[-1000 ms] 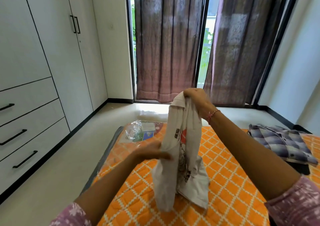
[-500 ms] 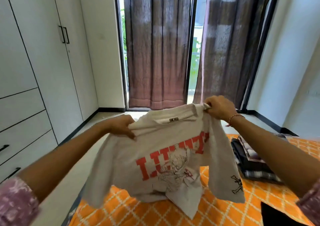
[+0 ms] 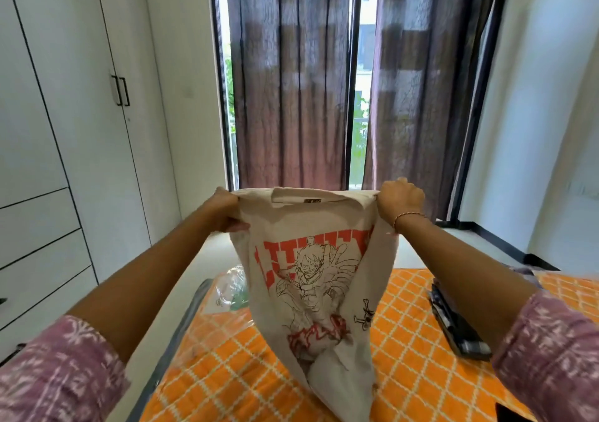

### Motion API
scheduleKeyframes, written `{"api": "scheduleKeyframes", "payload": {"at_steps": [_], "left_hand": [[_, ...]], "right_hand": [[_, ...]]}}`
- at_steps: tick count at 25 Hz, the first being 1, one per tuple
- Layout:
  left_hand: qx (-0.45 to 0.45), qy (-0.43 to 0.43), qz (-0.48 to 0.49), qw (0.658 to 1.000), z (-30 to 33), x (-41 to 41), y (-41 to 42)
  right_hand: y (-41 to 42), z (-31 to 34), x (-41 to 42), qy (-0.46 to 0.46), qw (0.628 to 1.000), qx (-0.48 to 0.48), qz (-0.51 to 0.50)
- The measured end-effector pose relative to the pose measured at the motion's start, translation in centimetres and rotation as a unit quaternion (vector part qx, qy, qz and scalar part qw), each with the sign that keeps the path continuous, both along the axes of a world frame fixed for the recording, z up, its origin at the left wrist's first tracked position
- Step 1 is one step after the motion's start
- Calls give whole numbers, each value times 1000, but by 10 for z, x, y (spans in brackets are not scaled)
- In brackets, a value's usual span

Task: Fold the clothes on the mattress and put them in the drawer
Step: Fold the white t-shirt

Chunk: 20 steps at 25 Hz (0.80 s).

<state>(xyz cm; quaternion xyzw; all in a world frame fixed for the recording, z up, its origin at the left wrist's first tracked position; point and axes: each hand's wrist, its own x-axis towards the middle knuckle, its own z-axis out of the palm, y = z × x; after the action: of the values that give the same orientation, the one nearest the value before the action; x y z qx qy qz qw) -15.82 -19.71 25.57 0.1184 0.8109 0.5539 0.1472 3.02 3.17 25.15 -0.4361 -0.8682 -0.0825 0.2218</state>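
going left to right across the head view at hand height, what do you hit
wardrobe drawers → left hand → white printed t-shirt → right hand → white wall

White wardrobe (image 3: pixel 64 104) lining left wall, black handles (image 3: pixel 120 90) showing on tall doors. Dark sheer curtains (image 3: pixel 291 91) hanging over black-framed glass door (image 3: pixel 356 75), daylight glowing through. White wall (image 3: pixel 544 113) standing at right, pale floor (image 3: pixel 194 275) running below.
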Motion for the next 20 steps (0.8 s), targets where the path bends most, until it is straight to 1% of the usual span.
{"api": "scheduleKeyframes", "payload": {"at_steps": [1, 2, 3, 4, 5, 6, 7, 8, 9, 10, 11, 12, 13, 14, 15, 16, 17, 18, 19, 20], "left_hand": [[85, -60, 3, 995, 4, 1, 2], [148, -107, -10, 983, 7, 1, 2], [198, -144, -33, 969, 9, 2, 3], [216, -157, -61, 962, 10, 0, 3], [209, -141, -79, 965, 10, 0, 4], [181, -88, -82, 976, 11, -1, 5], [147, 4, -69, 987, 11, -3, 7], [108, 141, -44, 983, 12, -6, 7], [62, 289, -24, 955, 13, -10, 5], [-5, 419, -11, 908, 14, -13, 2], [-93, 514, -8, 853, 14, -15, -2], [-188, 573, -7, 798, 12, -16, -5], [-269, 603, -3, 752, 9, -16, -8], [-304, 603, 10, 737, 4, -17, -9], [-311, 578, 26, 754, 3, -16, -9], [-289, 515, 48, 805, 6, -16, -8], [-238, 412, 72, 876, 12, -20, -8], [-175, 280, 75, 941, 17, -27, -10], [-124, 154, 43, 979, 15, -33, -11], [-102, 75, 6, 992, 6, -39, -13]], "right_hand": [[1, 6, -3, 39, 997, -69, 15], [2, 12, -6, 88, 981, -166, 40], [4, 18, -9, 152, 946, -275, 75], [4, 24, -10, 218, 901, -364, 93], [5, 28, -11, 261, 871, -404, 102], [7, 32, -13, 269, 876, -384, 108], [9, 35, -14, 258, 907, -314, 116], [13, 36, -15, 250, 937, -209, 123], [16, 37, -15, 242, 956, -104, 126], [17, 36, -14, 224, 966, -8, 125], [15, 34, -14, 189, 973, 59, 117], [13, 33, -14, 147, 981, 79, 100], [11, 32, -15, 118, 987, 64, 85], [9, 31, -18, 108, 991, 39, 74], [6, 28, -20, 114, 991, 10, 68], [5, 26, -21, 150, 986, -19, 70], [5, 24, -24, 203, 974, -66, 76], [5, 24, -25, 246, 957, -135, 70], [3, 22, -24, 258, 939, -220, 53], [1, 15, -26, 239, 928, -283, 37]]}}
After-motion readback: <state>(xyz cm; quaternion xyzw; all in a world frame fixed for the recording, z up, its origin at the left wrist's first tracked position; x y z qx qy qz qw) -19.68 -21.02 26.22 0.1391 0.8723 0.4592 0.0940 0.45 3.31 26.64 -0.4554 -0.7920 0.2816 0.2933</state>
